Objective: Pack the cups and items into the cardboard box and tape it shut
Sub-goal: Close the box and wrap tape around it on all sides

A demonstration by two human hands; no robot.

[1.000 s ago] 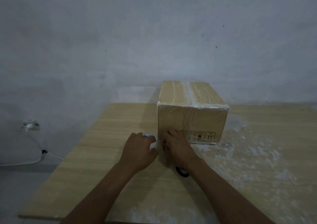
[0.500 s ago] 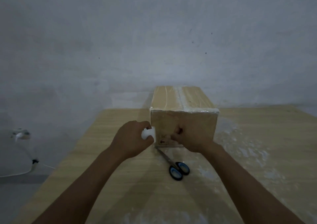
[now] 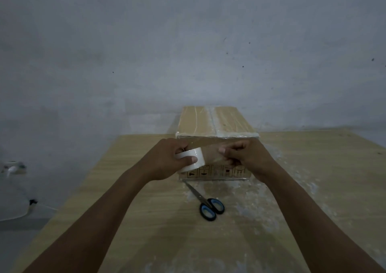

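Gripping a white tape roll (image 3: 193, 157), the left hand (image 3: 165, 161) has its fingers curled over the top and its thumb pressed on the roll's outer face. The right hand (image 3: 250, 157) pinches the free end of a clear tape strip (image 3: 211, 154) between thumb and bent fingers. The strip is stretched between the two hands, in front of the upper part of the near face of the cardboard box (image 3: 217, 120); whether it already touches that face cannot be told. Both hands are raised off the table (image 3: 317, 189), level with the box's near side.

The box stands toward the far edge of the table, about midway along it, close to the grey wall (image 3: 188, 42). Its top flaps are closed, with clear tape along the centre seam and along the near top edge. A row of printed handling symbols runs along the bottom of the near face.

Closed scissors (image 3: 206, 204) lie flat on the table just in front of the box, blade tips at its near left bottom corner, black-and-blue handles pointing toward the person. Whitish patches mark the table's right half.

Off the table's left edge, a wall socket (image 3: 12, 167) and a white cable (image 3: 12, 217) show low on the wall
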